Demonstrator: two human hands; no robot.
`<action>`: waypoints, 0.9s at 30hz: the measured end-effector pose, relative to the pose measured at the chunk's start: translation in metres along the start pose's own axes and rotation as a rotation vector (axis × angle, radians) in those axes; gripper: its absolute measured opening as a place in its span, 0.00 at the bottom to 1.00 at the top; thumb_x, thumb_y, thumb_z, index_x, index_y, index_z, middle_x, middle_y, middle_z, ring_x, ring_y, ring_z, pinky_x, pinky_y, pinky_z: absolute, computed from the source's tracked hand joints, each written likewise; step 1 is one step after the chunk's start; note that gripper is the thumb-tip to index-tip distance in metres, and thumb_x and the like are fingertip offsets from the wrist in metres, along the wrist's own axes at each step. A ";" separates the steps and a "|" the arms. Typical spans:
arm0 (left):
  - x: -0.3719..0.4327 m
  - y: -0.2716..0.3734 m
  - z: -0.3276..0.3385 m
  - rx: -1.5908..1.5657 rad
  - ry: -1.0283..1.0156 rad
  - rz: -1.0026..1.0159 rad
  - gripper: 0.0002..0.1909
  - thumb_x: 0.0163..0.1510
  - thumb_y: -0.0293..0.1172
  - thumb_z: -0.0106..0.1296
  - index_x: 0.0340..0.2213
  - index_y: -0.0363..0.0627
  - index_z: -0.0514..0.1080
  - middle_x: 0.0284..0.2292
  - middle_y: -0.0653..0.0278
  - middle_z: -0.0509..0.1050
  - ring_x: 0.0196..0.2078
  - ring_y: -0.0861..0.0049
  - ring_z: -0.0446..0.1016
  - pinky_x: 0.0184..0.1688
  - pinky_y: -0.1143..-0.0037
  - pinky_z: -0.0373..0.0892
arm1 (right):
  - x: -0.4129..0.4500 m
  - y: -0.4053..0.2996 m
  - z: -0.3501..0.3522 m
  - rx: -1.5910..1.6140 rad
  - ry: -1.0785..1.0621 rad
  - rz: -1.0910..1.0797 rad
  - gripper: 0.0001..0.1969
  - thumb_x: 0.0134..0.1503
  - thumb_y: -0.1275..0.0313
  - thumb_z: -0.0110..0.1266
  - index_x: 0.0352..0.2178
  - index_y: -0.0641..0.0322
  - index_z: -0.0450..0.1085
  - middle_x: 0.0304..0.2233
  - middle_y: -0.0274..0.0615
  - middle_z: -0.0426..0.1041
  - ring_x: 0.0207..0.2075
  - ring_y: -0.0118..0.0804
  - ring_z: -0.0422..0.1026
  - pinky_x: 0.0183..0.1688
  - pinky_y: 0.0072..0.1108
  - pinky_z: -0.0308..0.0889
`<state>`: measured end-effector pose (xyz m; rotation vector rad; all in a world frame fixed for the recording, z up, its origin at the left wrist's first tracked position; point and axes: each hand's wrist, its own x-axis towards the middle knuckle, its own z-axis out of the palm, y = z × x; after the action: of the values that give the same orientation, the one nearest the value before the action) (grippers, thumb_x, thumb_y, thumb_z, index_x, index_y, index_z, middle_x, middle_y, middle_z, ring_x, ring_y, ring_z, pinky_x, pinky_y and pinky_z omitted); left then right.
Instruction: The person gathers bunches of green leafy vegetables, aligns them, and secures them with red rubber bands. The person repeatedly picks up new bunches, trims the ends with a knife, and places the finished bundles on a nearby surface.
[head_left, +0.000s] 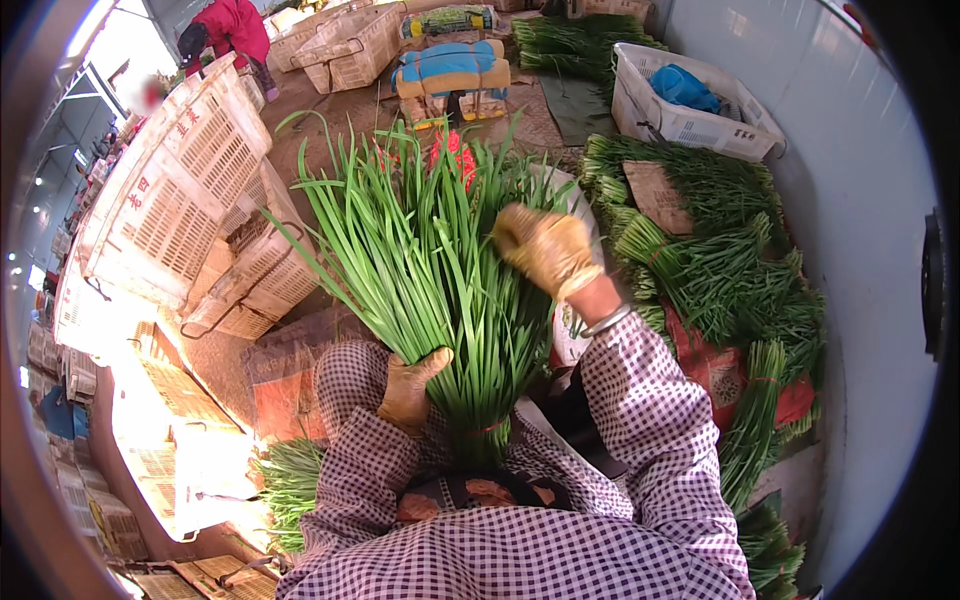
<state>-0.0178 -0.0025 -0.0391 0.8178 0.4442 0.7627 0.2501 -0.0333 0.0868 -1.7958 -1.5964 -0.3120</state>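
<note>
My left hand (411, 386), in a yellowish rubber glove, grips a loose fan of long green leaves, likely garlic chives (405, 262), near its lower end. Another bunch (480, 405), tied low with a red band, stands upright in my lap, right of and behind the held leaves. My right hand (544, 244), gloved the same way and motion-blurred, is at the upper right edge of the leaves, its fingers curled. Whether it pinches any leaf cannot be told. A silver bracelet (606, 321) circles my right wrist.
Banded bundles (697, 262) lie piled along the wall at right, below a white crate (697, 127) holding something blue. Stacked plastic crates (172, 187) lean at left. More chives (289, 487) lie at lower left. A person in red (232, 34) bends at the upper left.
</note>
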 end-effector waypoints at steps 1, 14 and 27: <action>0.000 0.002 0.002 0.002 0.027 -0.023 0.16 0.50 0.21 0.57 0.43 0.42 0.72 0.40 0.60 0.76 0.39 0.70 0.77 0.39 0.70 0.76 | 0.004 0.009 -0.002 -0.100 0.070 -0.020 0.04 0.51 0.70 0.57 0.30 0.54 0.72 0.23 0.38 0.75 0.20 0.38 0.73 0.26 0.25 0.67; 0.000 -0.004 0.010 0.061 -0.038 0.122 0.13 0.51 0.18 0.56 0.40 0.35 0.73 0.38 0.59 0.76 0.38 0.73 0.77 0.37 0.75 0.76 | -0.041 -0.050 -0.028 0.308 -0.254 -0.002 0.07 0.51 0.69 0.55 0.30 0.60 0.73 0.29 0.39 0.73 0.32 0.42 0.73 0.34 0.28 0.68; -0.001 -0.008 0.001 0.116 -0.084 0.116 0.16 0.55 0.19 0.48 0.46 0.27 0.65 0.47 0.50 0.70 0.44 0.60 0.74 0.46 0.69 0.74 | -0.045 -0.024 -0.066 1.238 -0.171 0.566 0.17 0.61 0.64 0.50 0.47 0.64 0.66 0.23 0.32 0.71 0.21 0.19 0.67 0.23 0.11 0.63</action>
<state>-0.0146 -0.0070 -0.0446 0.9868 0.3707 0.8118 0.2354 -0.1104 0.1154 -1.1506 -0.8910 0.9217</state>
